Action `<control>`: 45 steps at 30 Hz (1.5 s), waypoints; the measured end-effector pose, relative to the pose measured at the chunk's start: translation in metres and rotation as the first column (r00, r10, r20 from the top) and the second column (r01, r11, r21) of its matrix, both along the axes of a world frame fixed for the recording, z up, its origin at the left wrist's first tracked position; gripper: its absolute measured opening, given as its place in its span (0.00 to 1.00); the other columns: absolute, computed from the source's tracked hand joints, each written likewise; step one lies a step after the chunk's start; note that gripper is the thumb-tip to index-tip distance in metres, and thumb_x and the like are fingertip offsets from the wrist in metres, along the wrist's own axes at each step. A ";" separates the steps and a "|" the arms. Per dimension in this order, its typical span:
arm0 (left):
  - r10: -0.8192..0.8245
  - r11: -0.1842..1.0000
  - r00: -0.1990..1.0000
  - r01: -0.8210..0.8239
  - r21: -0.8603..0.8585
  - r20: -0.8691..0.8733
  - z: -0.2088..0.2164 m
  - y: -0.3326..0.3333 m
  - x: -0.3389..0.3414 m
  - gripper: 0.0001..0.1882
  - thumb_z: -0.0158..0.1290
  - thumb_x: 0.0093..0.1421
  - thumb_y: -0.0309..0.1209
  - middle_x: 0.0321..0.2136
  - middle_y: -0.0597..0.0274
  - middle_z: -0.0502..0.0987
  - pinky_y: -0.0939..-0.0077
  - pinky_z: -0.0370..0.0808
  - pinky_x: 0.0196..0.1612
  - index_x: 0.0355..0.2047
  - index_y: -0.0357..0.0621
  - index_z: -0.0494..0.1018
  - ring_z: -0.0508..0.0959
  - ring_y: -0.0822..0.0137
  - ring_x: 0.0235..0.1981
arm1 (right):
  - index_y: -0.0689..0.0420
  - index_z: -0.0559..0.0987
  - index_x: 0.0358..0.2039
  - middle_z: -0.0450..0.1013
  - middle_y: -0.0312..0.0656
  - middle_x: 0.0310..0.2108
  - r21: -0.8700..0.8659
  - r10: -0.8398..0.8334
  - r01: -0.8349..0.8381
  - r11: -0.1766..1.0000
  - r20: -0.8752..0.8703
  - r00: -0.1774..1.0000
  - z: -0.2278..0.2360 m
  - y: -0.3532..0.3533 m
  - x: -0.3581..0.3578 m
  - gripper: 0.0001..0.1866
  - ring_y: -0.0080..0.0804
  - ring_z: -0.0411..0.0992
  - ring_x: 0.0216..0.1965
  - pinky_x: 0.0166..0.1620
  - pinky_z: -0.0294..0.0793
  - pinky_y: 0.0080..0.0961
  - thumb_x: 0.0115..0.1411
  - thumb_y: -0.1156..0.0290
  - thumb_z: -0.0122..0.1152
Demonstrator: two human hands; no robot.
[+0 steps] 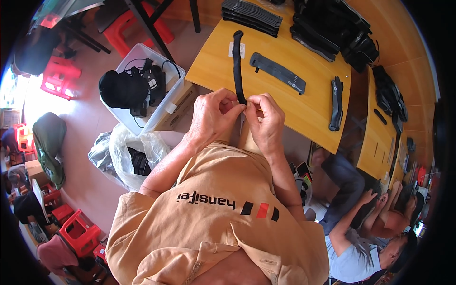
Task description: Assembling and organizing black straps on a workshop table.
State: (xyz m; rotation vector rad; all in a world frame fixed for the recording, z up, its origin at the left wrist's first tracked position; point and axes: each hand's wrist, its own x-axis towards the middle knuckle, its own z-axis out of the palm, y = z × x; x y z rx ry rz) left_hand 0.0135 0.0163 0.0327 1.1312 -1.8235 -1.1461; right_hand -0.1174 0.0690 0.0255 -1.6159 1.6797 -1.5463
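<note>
A narrow black strap (238,61) runs from the table's near part toward me, its far end lying over a small white label (243,50). My left hand (213,115) pinches the strap's near end between thumb and fingers. My right hand (265,118) is closed on the same end, the fingertips of both hands almost touching. Just right of the strap, a flat dark grey band (279,74) with pale print lies on the yellow table (213,59). Farther right rests a folded dark band (336,104).
Stacked grey bands (251,18) and a heap of black straps (327,31) occupy the table's far side. At left stand a clear plastic bin (164,107) with black gear, a cardboard box (183,107) and a clear plastic bag (124,147). Co-workers (354,254) sit at right.
</note>
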 end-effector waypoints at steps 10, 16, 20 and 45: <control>-0.139 0.922 0.962 0.212 0.324 -0.234 0.002 -0.007 0.003 0.09 0.52 0.54 0.22 0.24 0.56 0.78 0.82 0.76 0.32 0.33 0.26 0.73 0.78 0.74 0.26 | 0.61 0.72 0.30 0.68 0.44 0.25 -0.122 -0.040 0.016 0.992 -0.197 0.980 -0.004 0.000 0.004 0.09 0.40 0.70 0.23 0.24 0.70 0.30 0.48 0.87 0.56; -0.080 0.925 0.957 0.176 0.338 -0.279 -0.003 -0.005 0.001 0.08 0.51 0.50 0.23 0.19 0.55 0.77 0.82 0.73 0.26 0.26 0.25 0.73 0.76 0.75 0.21 | 0.62 0.71 0.31 0.67 0.44 0.26 -0.112 -0.035 0.001 0.994 -0.303 0.952 -0.004 0.002 0.004 0.10 0.42 0.70 0.25 0.26 0.70 0.32 0.48 0.86 0.56; -0.123 0.932 0.977 0.173 0.318 -0.173 -0.010 -0.009 0.002 0.09 0.51 0.46 0.25 0.14 0.55 0.74 0.78 0.71 0.23 0.21 0.27 0.72 0.74 0.74 0.18 | 0.62 0.70 0.31 0.66 0.45 0.26 -0.092 -0.004 -0.029 0.995 -0.339 0.941 -0.006 0.004 0.005 0.10 0.43 0.69 0.26 0.27 0.69 0.34 0.48 0.86 0.56; -0.239 0.942 0.970 0.242 0.231 -0.042 0.000 -0.009 -0.001 0.13 0.53 0.53 0.32 0.15 0.54 0.74 0.74 0.71 0.25 0.23 0.30 0.71 0.75 0.67 0.19 | 0.61 0.69 0.31 0.66 0.46 0.27 0.042 0.095 -0.088 0.995 -0.188 0.978 -0.002 -0.001 -0.013 0.07 0.45 0.69 0.27 0.28 0.69 0.34 0.51 0.83 0.54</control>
